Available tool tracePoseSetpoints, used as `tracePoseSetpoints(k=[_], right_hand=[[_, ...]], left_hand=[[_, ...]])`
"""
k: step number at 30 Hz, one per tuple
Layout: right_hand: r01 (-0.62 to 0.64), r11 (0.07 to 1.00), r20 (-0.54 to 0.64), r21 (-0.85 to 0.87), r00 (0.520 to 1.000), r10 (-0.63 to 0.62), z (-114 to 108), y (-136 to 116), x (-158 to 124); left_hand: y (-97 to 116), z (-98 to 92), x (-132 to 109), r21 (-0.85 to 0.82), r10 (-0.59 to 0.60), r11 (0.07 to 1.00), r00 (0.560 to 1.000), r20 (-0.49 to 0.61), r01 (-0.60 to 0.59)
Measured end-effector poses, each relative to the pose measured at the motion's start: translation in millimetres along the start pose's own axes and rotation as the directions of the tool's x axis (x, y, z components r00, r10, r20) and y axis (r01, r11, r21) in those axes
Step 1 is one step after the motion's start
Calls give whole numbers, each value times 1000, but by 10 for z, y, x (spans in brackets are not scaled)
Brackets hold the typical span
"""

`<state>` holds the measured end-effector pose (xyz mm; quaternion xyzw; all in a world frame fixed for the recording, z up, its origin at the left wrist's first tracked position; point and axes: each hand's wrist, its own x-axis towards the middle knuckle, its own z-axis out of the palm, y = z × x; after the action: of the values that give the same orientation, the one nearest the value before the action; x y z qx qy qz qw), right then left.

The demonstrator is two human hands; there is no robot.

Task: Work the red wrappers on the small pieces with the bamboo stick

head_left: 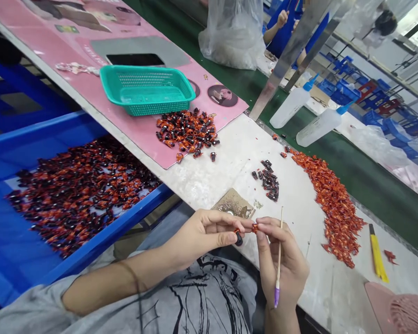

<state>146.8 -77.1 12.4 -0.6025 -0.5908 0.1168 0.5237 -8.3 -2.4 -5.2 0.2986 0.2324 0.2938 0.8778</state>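
A: Can any writing be read?
B: Part of a line on the pink mat (pixel 142 137), upper left, apparently "AKYA FO". The print on the white bottles (pixel 290 107), upper right, is too faint.
A: And the hands?
B: Both low centre. The left hand (pixel 205 234) pinches a black piece (pixel 239 239) between thumb and fingers. The right hand (pixel 285 257) grips a small orange piece (pixel 255 228) in its fingertips, a purple-ended stick (pixel 279 262) lying along its fingers.
A: The other pieces?
B: An orange heap (pixel 334 208) at right and black parts (pixel 270 183) near centre, both on the white surface (pixel 209 178). Black-and-orange pieces (pixel 188 132) lie just beside the green basket (pixel 149 109); more are in the blue bin (pixel 0 208), left.
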Motion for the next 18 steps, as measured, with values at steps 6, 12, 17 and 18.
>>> tracePoseSetpoints(k=[6,12,17,18], right_hand=[[61,998,76,5,995,-61,6,19,-46],[-25,990,-58,140,998,34,50,-32,-134],[-79,954,-133,289,984,122,126,-95,-230],[-79,946,-116,315,986,121,144,-109,-239]], left_hand=[[-9,23,-39,-9,46,999,998,-36,-46],[0,63,-117,-21,101,995,995,-23,-102],[-30,74,-119,48,300,954,951,-76,-297],[-37,77,-120,52,321,947,945,-68,-318]])
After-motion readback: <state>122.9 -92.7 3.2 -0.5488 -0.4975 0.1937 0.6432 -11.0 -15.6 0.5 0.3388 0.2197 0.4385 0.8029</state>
